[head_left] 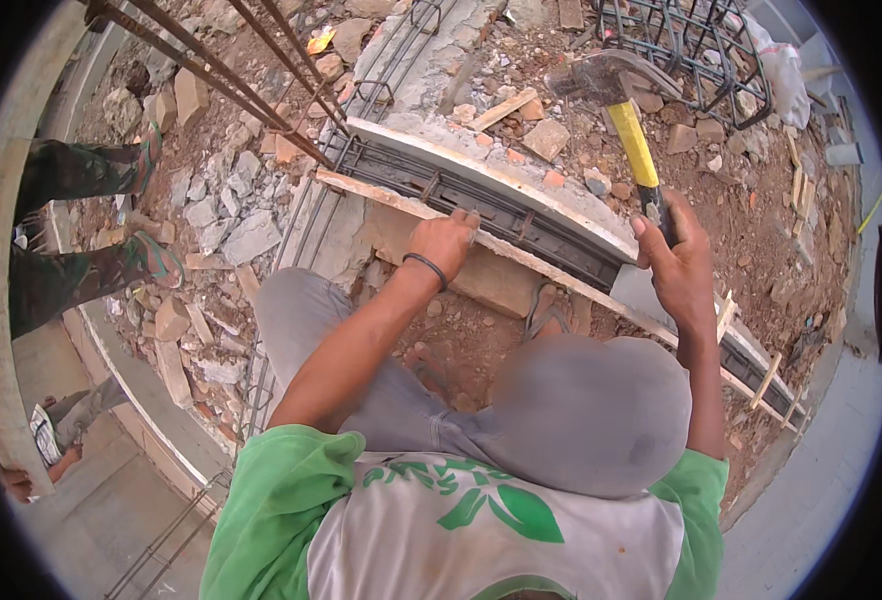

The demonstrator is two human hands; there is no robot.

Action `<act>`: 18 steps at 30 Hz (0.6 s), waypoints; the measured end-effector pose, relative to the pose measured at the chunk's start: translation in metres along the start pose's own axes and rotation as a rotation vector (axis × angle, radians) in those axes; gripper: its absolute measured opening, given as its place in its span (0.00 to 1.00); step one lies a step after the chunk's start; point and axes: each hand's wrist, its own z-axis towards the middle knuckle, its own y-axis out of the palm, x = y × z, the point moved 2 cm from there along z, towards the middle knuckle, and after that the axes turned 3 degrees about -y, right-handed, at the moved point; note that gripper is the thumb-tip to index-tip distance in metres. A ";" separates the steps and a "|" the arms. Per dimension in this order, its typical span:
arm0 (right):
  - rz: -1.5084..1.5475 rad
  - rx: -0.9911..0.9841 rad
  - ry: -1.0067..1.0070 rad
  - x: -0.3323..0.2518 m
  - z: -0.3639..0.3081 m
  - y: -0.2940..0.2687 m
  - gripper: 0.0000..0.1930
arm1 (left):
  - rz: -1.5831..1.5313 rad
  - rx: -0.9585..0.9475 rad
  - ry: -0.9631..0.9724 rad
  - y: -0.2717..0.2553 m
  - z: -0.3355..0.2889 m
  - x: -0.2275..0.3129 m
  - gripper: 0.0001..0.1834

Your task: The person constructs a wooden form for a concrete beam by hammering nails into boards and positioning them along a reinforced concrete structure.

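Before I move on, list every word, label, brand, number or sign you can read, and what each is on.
Shirt: green lettering above a leaf print, upside down in this view; I won't copy the wording.
Hammer in the right hand: any marking is too small to read.
Orange wrapper: too small to read.
I can make out no other text.

To my left I see a co-worker's camouflage trousers [66, 285] and sandals [164, 262], near broken grey concrete [246, 222]. Ahead on my right, a dark rebar cage [683, 72] sits by a white plastic bag [786, 85], with a short grey pipe [844, 154] toward the wall [866, 255].
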 end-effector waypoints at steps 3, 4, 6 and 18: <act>-0.284 -0.166 0.003 -0.008 0.019 0.011 0.19 | -0.241 -0.211 -0.476 -0.032 -0.024 0.015 0.20; -0.285 -0.181 -0.005 -0.008 0.024 0.018 0.19 | -0.243 -0.206 -0.492 -0.025 -0.034 0.009 0.20; -0.366 -0.253 -0.068 -0.002 0.035 0.034 0.19 | -0.553 -0.094 -0.620 -0.004 -0.055 -0.012 0.21; -0.760 -0.410 -0.040 0.162 0.177 0.025 0.13 | -1.815 -0.196 -1.046 -0.045 -0.022 0.024 0.17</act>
